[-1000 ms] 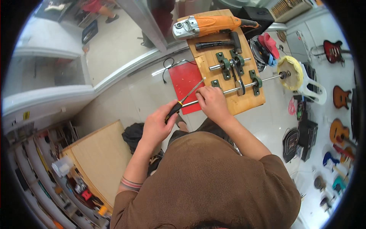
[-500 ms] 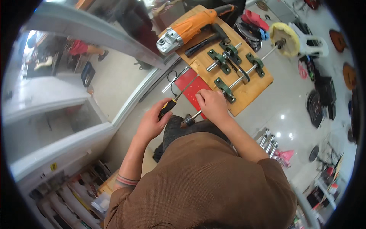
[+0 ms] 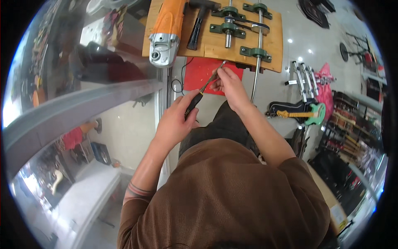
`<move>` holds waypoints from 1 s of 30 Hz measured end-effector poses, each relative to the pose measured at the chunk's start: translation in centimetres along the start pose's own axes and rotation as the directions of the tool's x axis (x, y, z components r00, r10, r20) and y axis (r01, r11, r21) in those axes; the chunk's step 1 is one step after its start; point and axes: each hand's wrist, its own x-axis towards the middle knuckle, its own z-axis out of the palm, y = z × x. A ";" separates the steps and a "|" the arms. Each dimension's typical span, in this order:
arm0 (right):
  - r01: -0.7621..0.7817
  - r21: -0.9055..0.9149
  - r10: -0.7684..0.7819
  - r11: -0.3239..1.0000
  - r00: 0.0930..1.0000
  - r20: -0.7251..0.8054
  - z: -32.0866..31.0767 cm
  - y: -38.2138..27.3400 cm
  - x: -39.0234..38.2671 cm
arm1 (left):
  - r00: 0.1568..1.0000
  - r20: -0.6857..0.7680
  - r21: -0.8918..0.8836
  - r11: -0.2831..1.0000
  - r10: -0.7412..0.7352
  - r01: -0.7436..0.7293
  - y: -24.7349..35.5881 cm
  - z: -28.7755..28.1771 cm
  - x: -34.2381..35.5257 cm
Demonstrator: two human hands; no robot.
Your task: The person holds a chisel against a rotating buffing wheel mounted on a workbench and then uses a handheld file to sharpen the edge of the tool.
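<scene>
My left hand (image 3: 176,118) is closed around the black-and-yellow handle of a screwdriver (image 3: 194,104), whose thin shaft slants up and away to the right. Its tip shows just below the near edge of a wooden board (image 3: 207,50). At the shaft's upper part, the fingers of my right hand (image 3: 232,87) are pinched together on it; whether they also hold something small I cannot tell. Close beyond that hand, a green pillow block bearing (image 3: 256,52) carries a long steel rod (image 3: 256,79), which passes just right of my fingers. A second rod sits in green bearings (image 3: 227,28), joined by a black belt (image 3: 248,25).
On the board lie an orange power tool (image 3: 170,20) and a hammer (image 3: 198,29). Under its near edge is a red panel (image 3: 197,76). A metal-framed glass door (image 3: 124,93) stands at left. A green electric guitar (image 3: 317,114) and chrome tubes (image 3: 304,79) are on the right.
The view has turned, so the board now lies straighter and higher. My right hand has come from beside the rod to the screwdriver's shaft. My left hand still holds the handle.
</scene>
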 end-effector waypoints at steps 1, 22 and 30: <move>0.005 -0.013 -0.005 1.000 1.000 -0.026 0.5 0.3 0.2 | 1.000 0.027 0.012 1.000 0.013 -0.014 -0.3 -0.6 0.2; 0.330 0.359 -0.153 0.873 0.884 -0.441 6.6 3.2 4.0 | 0.944 0.330 0.252 0.964 -0.009 -0.079 -0.2 -8.4 7.6; 0.390 0.302 -0.217 0.870 0.853 -0.475 7.3 3.5 3.8 | 0.908 0.417 0.364 0.910 0.032 -0.199 1.8 -10.3 10.3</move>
